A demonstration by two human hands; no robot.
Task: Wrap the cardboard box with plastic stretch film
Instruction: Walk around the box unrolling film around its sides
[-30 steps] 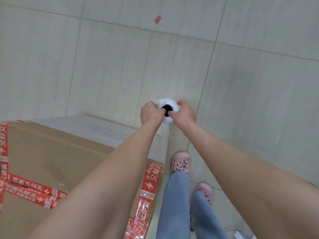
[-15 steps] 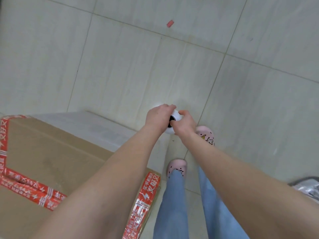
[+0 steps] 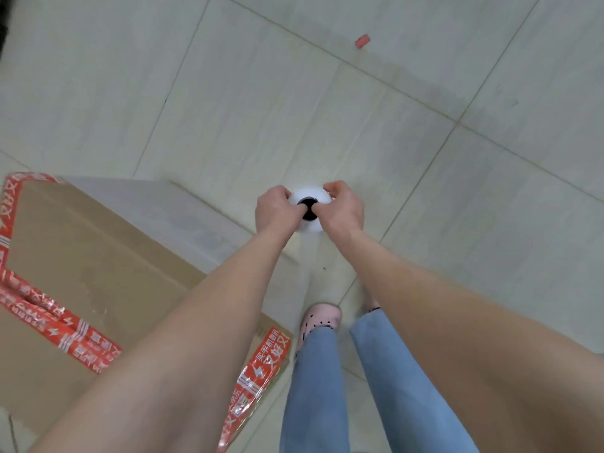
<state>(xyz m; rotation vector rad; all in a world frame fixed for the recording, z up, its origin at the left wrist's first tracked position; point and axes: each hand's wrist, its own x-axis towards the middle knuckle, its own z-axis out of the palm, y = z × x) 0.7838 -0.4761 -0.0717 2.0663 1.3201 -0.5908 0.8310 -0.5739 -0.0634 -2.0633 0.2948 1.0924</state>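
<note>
Just beyond the far right corner of the cardboard box [image 3: 91, 256], grips the stretch film roll [image 3: 310, 195] upright with the left hand [image 3: 276, 209] and right hand [image 3: 343, 209], both curled round its top end, thumbs hooked at the dark core. Shows cloudy film [image 3: 170, 210] already drawn along the box's far side up to the roll. Leaves the box top bare, brown with red tape [image 3: 258, 371], and hides the other sides. Judges the wrap under way, turns laid unknown, more of the circuit round the box to go. Against half a second earlier, finds the left hand off the roll's top and back at its side, baring the white end. Finds one pink shoe [image 3: 322, 317] by the box's near right corner, the other no longer forward by the roll. Places the red scrap [image 3: 362, 40] well beyond the box, further to its right.
</note>
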